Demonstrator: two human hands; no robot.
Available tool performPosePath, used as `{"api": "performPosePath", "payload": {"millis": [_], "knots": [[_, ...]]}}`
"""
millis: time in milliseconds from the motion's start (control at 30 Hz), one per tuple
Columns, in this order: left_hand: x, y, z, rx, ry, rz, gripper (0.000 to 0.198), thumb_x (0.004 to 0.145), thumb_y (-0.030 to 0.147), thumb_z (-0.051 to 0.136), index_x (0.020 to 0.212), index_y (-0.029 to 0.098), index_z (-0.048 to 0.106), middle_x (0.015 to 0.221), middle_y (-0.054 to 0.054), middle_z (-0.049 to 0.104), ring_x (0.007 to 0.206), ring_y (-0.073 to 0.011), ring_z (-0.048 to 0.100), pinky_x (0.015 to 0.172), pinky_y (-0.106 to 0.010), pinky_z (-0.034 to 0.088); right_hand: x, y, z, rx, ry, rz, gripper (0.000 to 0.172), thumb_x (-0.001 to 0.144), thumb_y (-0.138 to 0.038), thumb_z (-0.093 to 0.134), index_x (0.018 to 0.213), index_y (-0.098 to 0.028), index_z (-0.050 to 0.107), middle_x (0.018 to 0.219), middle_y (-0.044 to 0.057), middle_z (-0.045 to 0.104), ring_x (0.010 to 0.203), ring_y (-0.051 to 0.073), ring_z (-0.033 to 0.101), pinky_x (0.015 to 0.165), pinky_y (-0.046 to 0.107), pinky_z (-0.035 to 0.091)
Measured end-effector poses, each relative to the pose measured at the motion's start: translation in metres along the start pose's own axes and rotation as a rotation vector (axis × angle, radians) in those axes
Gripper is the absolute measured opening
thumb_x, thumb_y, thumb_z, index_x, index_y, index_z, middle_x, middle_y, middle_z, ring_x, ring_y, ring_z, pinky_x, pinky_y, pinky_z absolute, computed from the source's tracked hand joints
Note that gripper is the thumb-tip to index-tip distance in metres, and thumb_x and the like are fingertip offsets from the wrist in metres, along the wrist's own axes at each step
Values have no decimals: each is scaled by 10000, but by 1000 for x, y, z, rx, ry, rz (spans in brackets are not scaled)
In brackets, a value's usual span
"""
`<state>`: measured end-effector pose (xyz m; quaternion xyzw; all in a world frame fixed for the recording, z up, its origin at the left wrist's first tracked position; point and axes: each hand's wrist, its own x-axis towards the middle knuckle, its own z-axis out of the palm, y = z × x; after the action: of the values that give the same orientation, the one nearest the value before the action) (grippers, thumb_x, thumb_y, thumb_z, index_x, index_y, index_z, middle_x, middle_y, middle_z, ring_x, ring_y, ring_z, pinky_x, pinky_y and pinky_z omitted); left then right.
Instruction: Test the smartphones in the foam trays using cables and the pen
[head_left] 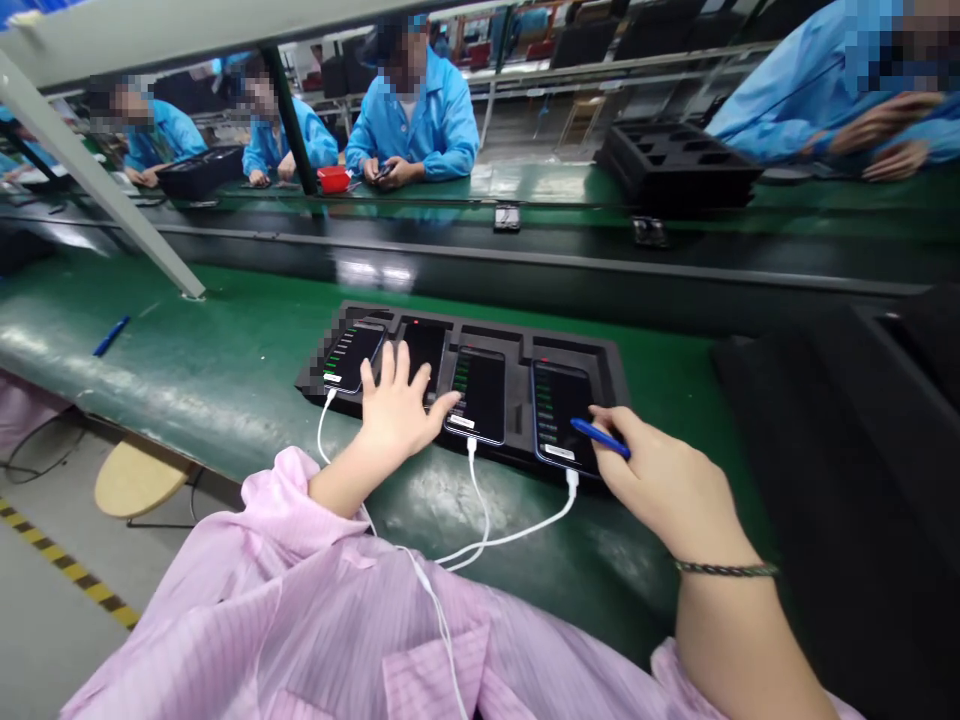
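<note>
Several smartphones lie in the slots of a black foam tray on the green bench. My left hand is spread, fingers apart, over the second phone and partly hides it. Its thumb reaches the edge of the third phone. At the far right phone, my right hand grips a blue pen whose end lies over the lit screen. The leftmost phone shows a list with green text. White charging cables run from the visible phone bottoms towards me.
A blue pen lies on the bench at left. Black foam trays fill the right side. Beyond a dark conveyor carrying small devices, people in blue jackets work. A slanted white post stands at left.
</note>
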<state>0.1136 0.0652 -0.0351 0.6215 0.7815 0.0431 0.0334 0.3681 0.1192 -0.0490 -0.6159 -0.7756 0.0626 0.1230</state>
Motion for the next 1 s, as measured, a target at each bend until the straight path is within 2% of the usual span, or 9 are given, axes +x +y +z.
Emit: {"api": "performPosePath", "payload": {"millis": [133, 300, 433, 567, 667, 800, 1000], "knots": [[-1, -24, -13, 7, 121, -172, 627, 980, 583, 289, 1474, 233, 450, 1624, -157, 234, 1509, -392, 137, 1153, -693, 144, -1, 6, 1, 49, 124, 22, 211, 855, -330, 469, 927, -263, 655, 1184, 43, 723, 786, 253, 708, 495, 289, 431], [-14, -78, -23, -10, 85, -248, 597, 989, 544, 249, 1487, 259, 415, 1608, -103, 300, 1497, -398, 156, 1134, -712, 157, -7, 18, 5, 85, 263, -47, 291, 872, -342, 466, 1032, -252, 691, 1018, 75, 766, 670, 254, 695, 461, 299, 428], [-21, -105, -21, -78, 61, -255, 582, 991, 521, 220, 1484, 270, 401, 1587, -61, 353, 1484, -367, 200, 1144, -691, 153, -9, 20, 8, 106, 258, -28, 334, 886, -355, 456, 1095, -244, 692, 918, 85, 767, 634, 270, 681, 465, 311, 439], [-17, -108, -18, -102, 71, -210, 567, 988, 512, 241, 1478, 280, 404, 1572, -58, 385, 1479, -350, 219, 1148, -681, 143, -9, 15, 9, 125, 209, 6, 351, 877, -374, 457, 1103, -248, 694, 899, 80, 760, 663, 268, 683, 482, 310, 439], [-12, -105, -16, -102, 79, -179, 544, 988, 507, 253, 1454, 296, 437, 1570, -46, 388, 1476, -347, 223, 1145, -688, 125, -9, 12, 10, 138, 222, -21, 333, 878, -372, 458, 1078, -263, 701, 962, 73, 757, 721, 256, 695, 498, 305, 445], [-6, -101, -16, -95, 57, -151, 542, 987, 513, 263, 1447, 293, 447, 1564, -48, 397, 1475, -351, 224, 1142, -691, 126, -10, 11, 11, 132, 254, -83, 319, 888, -353, 452, 1064, -266, 703, 932, 68, 761, 705, 259, 696, 480, 311, 440], [-2, -100, -17, -117, 36, -143, 547, 984, 523, 271, 1445, 286, 447, 1544, -55, 431, 1471, -365, 225, 1137, -702, 106, -11, 10, 9, 136, 213, -49, 356, 894, -378, 425, 1091, -260, 696, 1007, 79, 759, 793, 295, 717, 523, 338, 479]]}}
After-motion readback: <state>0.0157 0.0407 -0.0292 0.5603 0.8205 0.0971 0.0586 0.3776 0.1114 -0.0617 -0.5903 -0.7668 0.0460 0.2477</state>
